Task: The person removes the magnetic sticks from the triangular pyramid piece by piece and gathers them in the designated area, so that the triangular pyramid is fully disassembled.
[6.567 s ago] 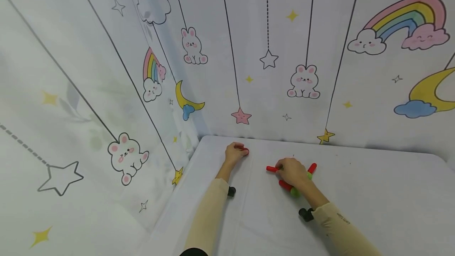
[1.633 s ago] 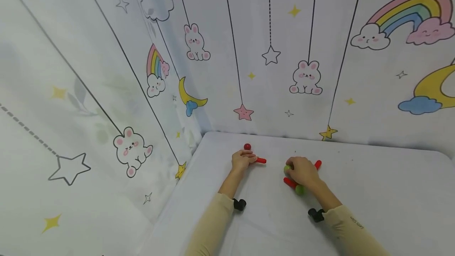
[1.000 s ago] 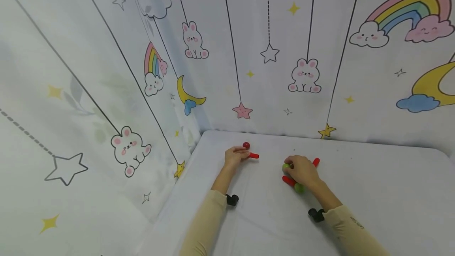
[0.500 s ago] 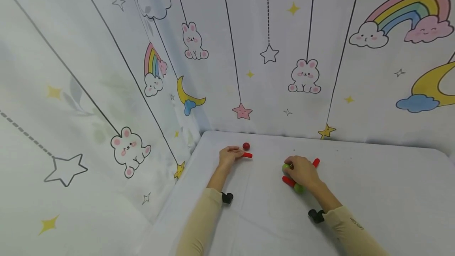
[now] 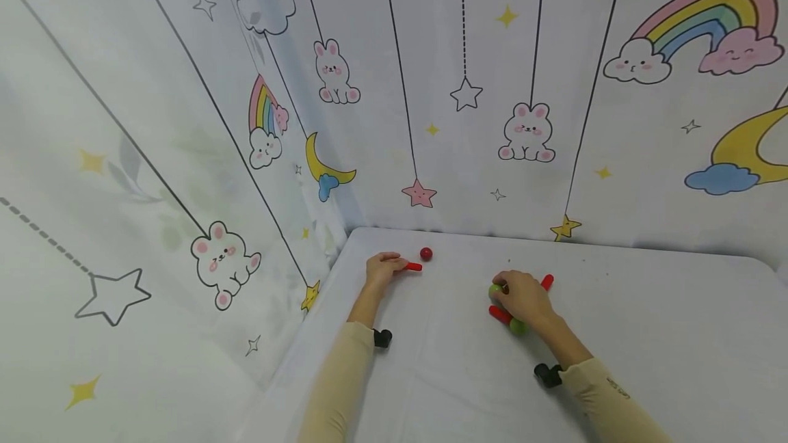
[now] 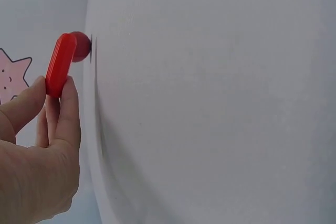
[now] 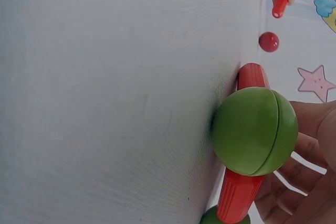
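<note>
My left hand (image 5: 383,271) pinches a short red stick (image 5: 414,266) between thumb and fingertips, above the table's far left part. In the left wrist view the ribbed red stick (image 6: 60,65) stands between the fingertips. A small red ball (image 5: 426,253) lies just beyond it. To the right, my right hand (image 5: 522,296) pinches a green ball (image 5: 496,290). Close to this hand lie a red stick (image 5: 500,314) touching a second green ball (image 5: 518,326), and another red stick (image 5: 547,282). In the right wrist view, the near seamed green ball (image 7: 254,131) covers part of the grip.
A white table (image 5: 455,374) bears all the pieces. Behind and to the left hangs a pale curtain (image 5: 369,142) printed with rabbits, stars and rainbows, meeting the table's far edge. A small black device (image 5: 383,338) is on the left wrist, with another (image 5: 548,374) on the right.
My left hand has let go of the red ball, taken the red stick that was by my right hand, and moved left with it. Lately the right hand has stayed almost still.
</note>
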A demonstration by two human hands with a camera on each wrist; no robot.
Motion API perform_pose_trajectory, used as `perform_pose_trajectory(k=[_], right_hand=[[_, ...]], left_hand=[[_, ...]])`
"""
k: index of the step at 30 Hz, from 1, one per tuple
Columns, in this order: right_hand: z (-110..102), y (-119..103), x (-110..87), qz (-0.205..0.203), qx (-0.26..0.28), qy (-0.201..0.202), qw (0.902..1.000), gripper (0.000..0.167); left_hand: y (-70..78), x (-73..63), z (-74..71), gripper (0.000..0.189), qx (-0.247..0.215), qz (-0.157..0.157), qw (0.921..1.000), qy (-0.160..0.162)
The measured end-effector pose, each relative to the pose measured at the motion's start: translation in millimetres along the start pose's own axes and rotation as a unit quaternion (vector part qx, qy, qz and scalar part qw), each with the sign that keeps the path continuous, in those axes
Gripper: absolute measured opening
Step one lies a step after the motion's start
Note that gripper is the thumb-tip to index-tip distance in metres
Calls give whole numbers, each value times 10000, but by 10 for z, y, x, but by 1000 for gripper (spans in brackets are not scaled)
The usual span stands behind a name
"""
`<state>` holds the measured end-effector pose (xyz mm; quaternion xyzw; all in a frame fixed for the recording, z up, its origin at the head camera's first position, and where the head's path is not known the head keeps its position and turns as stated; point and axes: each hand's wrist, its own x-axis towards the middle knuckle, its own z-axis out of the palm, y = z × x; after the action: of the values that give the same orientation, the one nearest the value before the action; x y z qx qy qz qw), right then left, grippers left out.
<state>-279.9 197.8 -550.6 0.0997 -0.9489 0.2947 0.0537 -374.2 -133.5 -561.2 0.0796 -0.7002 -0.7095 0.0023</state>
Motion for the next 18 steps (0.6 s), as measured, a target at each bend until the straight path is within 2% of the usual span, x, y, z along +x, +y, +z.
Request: perform_pose_trajectory(k=[8,18], right_hand=[[10,-3,-7,0,-18,7,10000,28],[12,-8,-10,-10,-37,-8,10000,29]], left_hand=[[-34,53,-114,43,-156,-60,9999,41],[-72,70,-184,42,-225,-91,9997,106]])
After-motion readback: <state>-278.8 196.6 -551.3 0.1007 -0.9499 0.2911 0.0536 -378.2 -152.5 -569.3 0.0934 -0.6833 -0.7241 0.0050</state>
